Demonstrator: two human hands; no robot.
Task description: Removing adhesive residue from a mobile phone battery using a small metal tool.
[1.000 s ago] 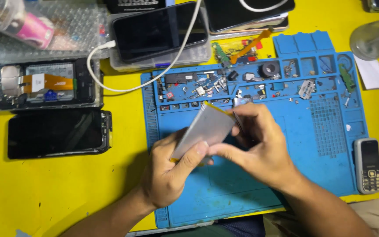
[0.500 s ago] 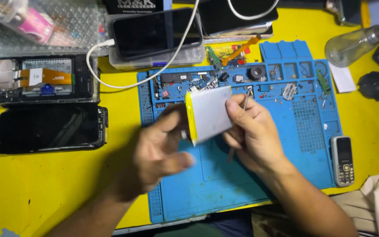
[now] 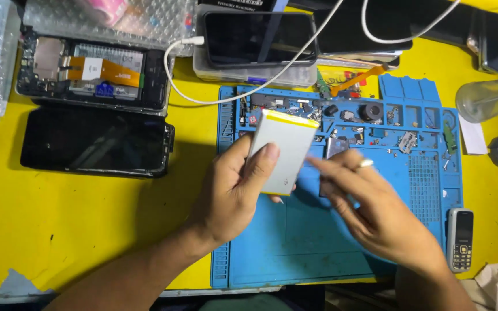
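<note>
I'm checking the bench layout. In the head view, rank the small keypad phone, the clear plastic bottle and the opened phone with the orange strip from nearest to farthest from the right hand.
From the right hand:
1. Small keypad phone, just to its right at the mat's edge.
2. Clear plastic bottle, lying at the upper right.
3. Opened phone with the orange strip, far across at the upper left.

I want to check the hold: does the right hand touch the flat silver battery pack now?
Apart: in the head view the right hand is beside the battery pack, blue mat between.
</note>
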